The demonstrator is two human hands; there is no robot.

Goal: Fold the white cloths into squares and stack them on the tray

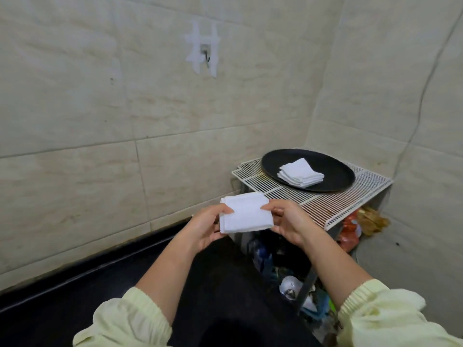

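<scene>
1. Cloth (244,212): white, folded to a near-square, held in the air between both hands, off the wire rack (325,204), just past its near-left corner.
2. Left hand (208,227): fingers curled, pinching the cloth's left edge, thumb on top.
3. Right hand (288,221): fingers curled, pinching the right edge, thumb on top.
4. Cloth's longer side runs left-right, hand to hand; it sits about level, top face toward the camera.
5. Tray (333,169): black, round, on the far half of the rack, toward its back edge. Stack of folded cloths (300,172) sits near the tray's middle.
6. Key relation: tray and stack lie ahead and to the right of the held cloth, higher in view. Right hand is the nearer one.
7. Judgement: fold looks done; the next move is likely carrying it forward-right onto the stack, with a turn needed since the stack sits corner-on.
</scene>
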